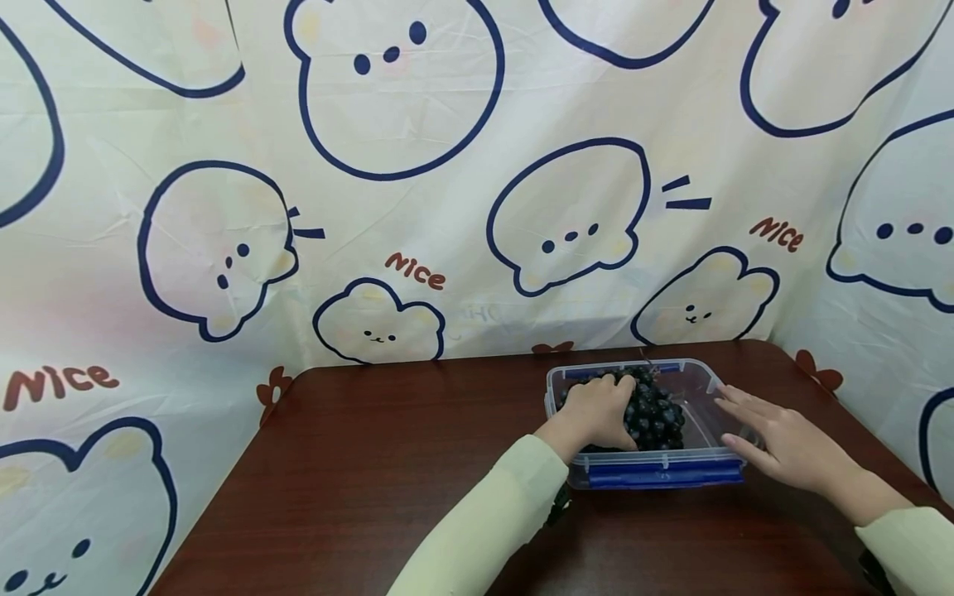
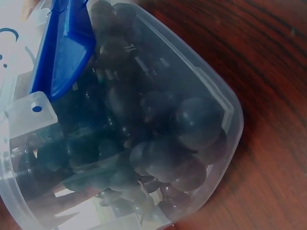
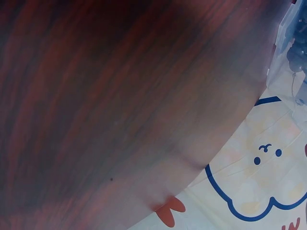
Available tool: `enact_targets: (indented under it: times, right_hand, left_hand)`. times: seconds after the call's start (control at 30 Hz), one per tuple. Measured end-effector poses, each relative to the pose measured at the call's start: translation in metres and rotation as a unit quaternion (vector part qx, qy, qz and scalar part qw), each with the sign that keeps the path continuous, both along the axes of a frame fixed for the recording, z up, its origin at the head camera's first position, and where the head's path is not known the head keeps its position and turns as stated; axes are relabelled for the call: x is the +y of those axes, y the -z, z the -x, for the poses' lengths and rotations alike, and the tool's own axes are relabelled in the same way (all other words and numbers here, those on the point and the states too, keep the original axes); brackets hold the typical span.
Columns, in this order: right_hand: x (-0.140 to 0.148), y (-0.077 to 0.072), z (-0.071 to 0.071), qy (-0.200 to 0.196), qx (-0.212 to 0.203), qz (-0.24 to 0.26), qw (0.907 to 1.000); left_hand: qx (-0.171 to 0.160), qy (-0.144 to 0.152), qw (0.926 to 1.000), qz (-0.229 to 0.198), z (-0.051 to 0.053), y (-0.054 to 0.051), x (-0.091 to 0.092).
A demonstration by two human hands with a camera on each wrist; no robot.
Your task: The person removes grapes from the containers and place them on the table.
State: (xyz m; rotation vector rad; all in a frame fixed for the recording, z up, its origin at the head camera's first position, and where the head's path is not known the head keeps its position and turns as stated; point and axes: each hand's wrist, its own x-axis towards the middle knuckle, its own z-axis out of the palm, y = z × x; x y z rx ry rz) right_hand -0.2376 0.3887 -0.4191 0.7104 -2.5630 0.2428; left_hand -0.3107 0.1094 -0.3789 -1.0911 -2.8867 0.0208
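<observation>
A bunch of dark grapes (image 1: 656,418) lies in the left and middle part of a clear plastic box (image 1: 701,389) with blue clips. My left hand (image 1: 592,414) reaches over the box's left side and grips the grapes, thumb towards the front and fingers towards the back; some fingertips are hidden. Through the box wall, the left wrist view shows the grapes (image 2: 163,143) close up, below a blue clip (image 2: 67,48). At the box's right rim, my right hand (image 1: 790,443) has its fingers extended, with the fingertips at or touching the edge.
The box stands near the back right of a dark reddish-brown wooden table (image 1: 358,480). Behind and beside the table hangs a pale cloth (image 1: 462,223) with cartoon outlines. In the right wrist view, mostly bare table top (image 3: 110,105) shows, with the box at the right edge.
</observation>
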Motion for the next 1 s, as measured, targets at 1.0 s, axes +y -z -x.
enact_targets:
  times: [1.0]
  right_hand:
    - [-0.0011, 0.001, -0.0003, 0.001, 0.018, -0.004, 0.9998]
  left_hand:
    - [0.047, 0.066, 0.9966, -0.017, -0.0045, 0.0005, -0.0039]
